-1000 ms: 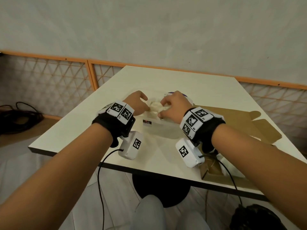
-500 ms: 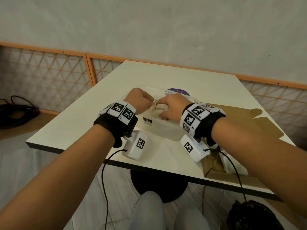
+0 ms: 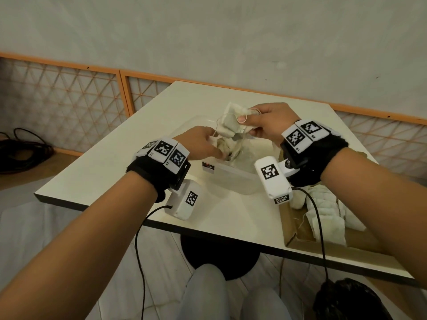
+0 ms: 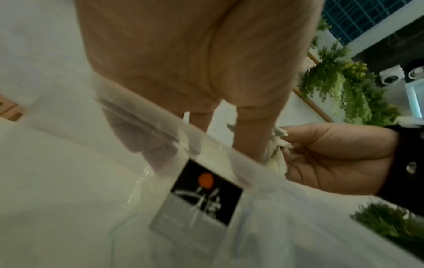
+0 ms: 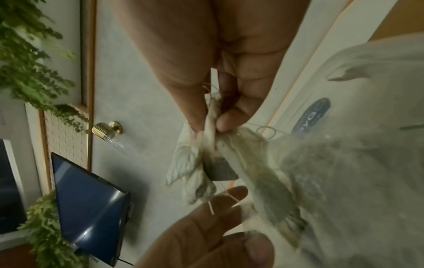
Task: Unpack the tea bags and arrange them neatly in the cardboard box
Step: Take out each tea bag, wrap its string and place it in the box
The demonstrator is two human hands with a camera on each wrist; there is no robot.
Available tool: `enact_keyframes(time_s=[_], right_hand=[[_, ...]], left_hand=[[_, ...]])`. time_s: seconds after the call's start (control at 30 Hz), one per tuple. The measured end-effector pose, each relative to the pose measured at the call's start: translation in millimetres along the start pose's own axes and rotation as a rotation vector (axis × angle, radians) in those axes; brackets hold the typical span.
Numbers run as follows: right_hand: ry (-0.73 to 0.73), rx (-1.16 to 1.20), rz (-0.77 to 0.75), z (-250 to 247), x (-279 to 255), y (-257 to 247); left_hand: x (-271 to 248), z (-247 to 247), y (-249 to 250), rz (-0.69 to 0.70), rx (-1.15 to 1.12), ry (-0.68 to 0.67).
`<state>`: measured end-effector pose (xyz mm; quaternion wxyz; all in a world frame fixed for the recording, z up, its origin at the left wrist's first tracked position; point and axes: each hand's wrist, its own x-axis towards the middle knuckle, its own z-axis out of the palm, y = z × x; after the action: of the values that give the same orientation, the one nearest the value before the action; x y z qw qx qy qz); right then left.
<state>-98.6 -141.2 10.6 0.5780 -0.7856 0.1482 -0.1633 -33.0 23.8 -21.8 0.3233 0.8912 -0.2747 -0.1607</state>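
My right hand (image 3: 246, 121) is raised above a clear plastic container (image 3: 231, 181) and pinches a bunch of pale tea bags (image 3: 231, 127) with loose strings; the pinch between thumb and fingers shows in the right wrist view (image 5: 207, 121). My left hand (image 3: 208, 146) reaches into the container, its fingers extended onto the tea bags left inside, and a string from the bunch trails over its fingers (image 5: 229, 195). The brown cardboard box (image 3: 288, 225) lies at the table's right front, with several tea bags (image 3: 328, 209) in it.
The container carries a black label (image 4: 206, 192) on its near wall. The white table (image 3: 231, 222) ends just in front of my wrists. A lattice fence runs behind it, and black cables (image 3: 20, 151) lie coiled on the floor at the left.
My right hand has risen out of the container with a bunch of tea bags. The left hand stayed low at the container. The head view has tilted down, showing more of the cardboard box.
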Motion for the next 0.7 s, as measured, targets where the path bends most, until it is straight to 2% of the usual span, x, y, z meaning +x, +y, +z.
enact_keyframes(time_s=[0.07, 0.13, 0.2, 0.23, 0.27, 0.33, 0.5, 0.6, 0.7], right_hand=[[-0.006, 0.029, -0.011, -3, 1, -6], [-0.032, 0.098, -0.021, -5, 1, -14], [-0.051, 0.159, -0.028, -5, 0, -20], [-0.064, 0.186, -0.025, -4, -1, -23], [-0.076, 0.216, -0.02, -4, -2, -26], [-0.108, 0.292, -0.002, -5, -4, -31], [-0.216, 0.409, 0.019, -5, -17, -36], [-0.237, 0.308, -0.014, -14, -31, -35], [-0.237, 0.073, -0.047, -35, -48, -24]], left_hand=[[0, -4, -2, 0.034, -0.154, 0.064], [-2, -10, -3, 0.061, -0.442, 0.264], [-9, -13, -2, 0.019, -0.738, 0.444], [-14, -12, 2, -0.019, -0.878, 0.452], [-18, -10, 5, -0.056, -1.005, 0.407], [-22, -3, 10, -0.114, -1.21, 0.234], [-22, 17, 25, -0.154, -1.594, -0.177], [-22, 28, 36, -0.088, -1.782, -0.479], [-29, 38, 52, -0.064, -1.865, -0.68]])
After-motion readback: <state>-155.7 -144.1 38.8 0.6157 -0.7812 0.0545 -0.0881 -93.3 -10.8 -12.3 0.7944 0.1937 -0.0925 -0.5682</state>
